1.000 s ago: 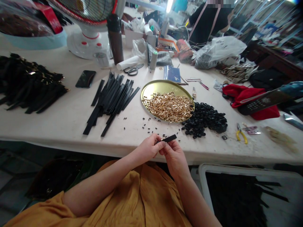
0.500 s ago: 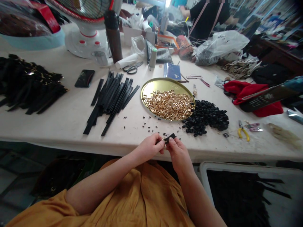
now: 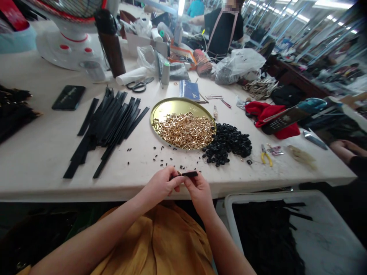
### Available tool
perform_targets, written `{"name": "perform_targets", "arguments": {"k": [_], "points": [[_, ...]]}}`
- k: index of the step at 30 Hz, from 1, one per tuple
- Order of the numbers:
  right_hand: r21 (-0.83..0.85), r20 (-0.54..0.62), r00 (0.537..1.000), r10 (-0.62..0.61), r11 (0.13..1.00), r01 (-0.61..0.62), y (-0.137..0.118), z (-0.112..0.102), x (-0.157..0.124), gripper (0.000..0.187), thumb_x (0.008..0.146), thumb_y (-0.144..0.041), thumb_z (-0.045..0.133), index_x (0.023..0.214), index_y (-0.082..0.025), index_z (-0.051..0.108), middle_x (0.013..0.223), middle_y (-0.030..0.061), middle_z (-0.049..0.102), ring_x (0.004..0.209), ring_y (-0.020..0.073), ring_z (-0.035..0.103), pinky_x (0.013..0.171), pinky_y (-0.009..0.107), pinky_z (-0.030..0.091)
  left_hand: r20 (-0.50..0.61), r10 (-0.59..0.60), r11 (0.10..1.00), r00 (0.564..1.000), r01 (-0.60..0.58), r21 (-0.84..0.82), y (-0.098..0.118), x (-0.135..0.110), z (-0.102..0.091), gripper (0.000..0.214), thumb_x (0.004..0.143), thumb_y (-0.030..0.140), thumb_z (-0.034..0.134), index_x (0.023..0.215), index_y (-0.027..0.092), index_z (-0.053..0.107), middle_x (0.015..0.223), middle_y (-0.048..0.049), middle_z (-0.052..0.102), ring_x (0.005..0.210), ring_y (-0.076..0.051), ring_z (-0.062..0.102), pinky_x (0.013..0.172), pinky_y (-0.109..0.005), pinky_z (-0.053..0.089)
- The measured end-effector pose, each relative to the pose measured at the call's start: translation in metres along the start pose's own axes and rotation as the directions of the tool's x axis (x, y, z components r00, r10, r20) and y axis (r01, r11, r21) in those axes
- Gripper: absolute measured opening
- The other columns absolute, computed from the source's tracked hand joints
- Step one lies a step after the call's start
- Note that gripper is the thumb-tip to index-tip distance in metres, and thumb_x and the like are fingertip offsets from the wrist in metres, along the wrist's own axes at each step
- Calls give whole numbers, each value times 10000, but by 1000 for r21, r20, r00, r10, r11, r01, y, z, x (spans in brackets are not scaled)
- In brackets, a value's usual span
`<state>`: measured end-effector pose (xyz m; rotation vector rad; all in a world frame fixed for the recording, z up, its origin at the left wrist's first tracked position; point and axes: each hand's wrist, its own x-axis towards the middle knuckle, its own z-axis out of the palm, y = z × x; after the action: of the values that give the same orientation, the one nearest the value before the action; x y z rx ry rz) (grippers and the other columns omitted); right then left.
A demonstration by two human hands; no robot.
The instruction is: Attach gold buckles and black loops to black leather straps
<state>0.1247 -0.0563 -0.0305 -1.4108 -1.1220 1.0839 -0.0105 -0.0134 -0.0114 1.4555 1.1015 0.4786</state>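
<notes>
Both hands meet just over the table's front edge, closed on one short black strap [image 3: 189, 173]. My left hand [image 3: 164, 181] pinches its left end, where a small gold-coloured buckle [image 3: 179, 173] partly shows between the fingers. With thumb and fingers, my right hand [image 3: 200, 190] grips the strap's right part from below. Beyond the hands lies a round gold tray [image 3: 164, 106] heaped with gold metal buckles [image 3: 186, 130]. A pile of black loops [image 3: 229, 143] touches the tray's right side. To the left, black straps [image 3: 109, 122] lie in a loose bundle.
At the back left stand a fan [image 3: 74, 42] and a dark bottle [image 3: 110, 44], near scissors [image 3: 140, 84] and a phone [image 3: 69, 97]. Yellow-handled pliers [image 3: 266, 157] lie at right. A white bin [image 3: 323, 221] of black strips is below. Another person's hand [image 3: 344, 151] shows far right.
The camera view has turned to the right, so the table things appear farther left. The strap has gone from slanting to nearly level, still between both hands.
</notes>
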Motion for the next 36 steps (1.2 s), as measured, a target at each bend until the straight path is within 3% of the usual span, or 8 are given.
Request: {"name": "perform_targets", "arguments": {"k": [4,6,9,13,18,22,29,36], "points": [[-75,178,983,-40,996,54,2,-14,3,170,819,-338,498,813,-198,594,744,3,595,720,150,546,668,273,420,50,68,998,996,-69,8,-2,9,3,316,795,333,459,1076,191,456,635,55,559,470,-90,459,491,-205,354],[-156,252,967,-29,985,70,5,-31,10,192,823,-351,485,853,-202,602,782,13,602,738,155,547,671,277,425,79,95,988,992,-104,112,-2,13,2,229,803,313,439,970,194,541,617,46,555,527,-100,476,536,-210,352],[-384,85,995,-55,920,83,11,-65,30,218,807,-370,502,885,-192,599,786,29,607,717,164,543,659,288,428,20,55,982,998,-58,178,-4,22,1,228,809,349,426,732,175,553,589,32,554,567,-112,488,562,-218,338],[-752,-138,950,-279,654,83,13,-103,69,210,820,-311,469,875,-169,614,847,70,600,785,197,545,706,312,407,5,-1,994,1000,0,112,-8,33,4,229,809,365,417,739,176,527,564,42,541,552,-113,480,564,-218,342],[-974,42,970,-240,206,93,7,-102,101,207,830,-256,470,899,-198,656,853,71,606,740,189,548,655,294,363,27,-26,997,999,23,77,-8,37,8,231,807,374,413,728,178,507,551,44,525,546,-114,471,562,-220,345],[-995,88,987,-132,29,93,2,-93,110,185,823,-278,500,898,-204,652,859,69,618,722,189,567,608,291,336,39,-41,997,998,38,73,-8,34,7,225,798,370,419,710,177,494,554,43,529,544,-112,470,560,-220,343],[-995,99,995,-14,26,100,-1,-86,127,135,763,-293,584,780,-172,640,842,84,636,754,199,590,596,279,333,13,21,996,1000,-22,88,-6,25,7,220,787,351,422,672,175,489,555,38,529,556,-113,476,567,-220,341],[-996,67,990,-122,57,74,-2,-86,131,170,771,-287,527,683,-161,599,791,90,615,726,194,571,609,283,355,-68,77,997,995,-77,6,-6,9,-2,209,785,357,435,737,173,522,546,44,532,527,-108,480,545,-216,350]]}}
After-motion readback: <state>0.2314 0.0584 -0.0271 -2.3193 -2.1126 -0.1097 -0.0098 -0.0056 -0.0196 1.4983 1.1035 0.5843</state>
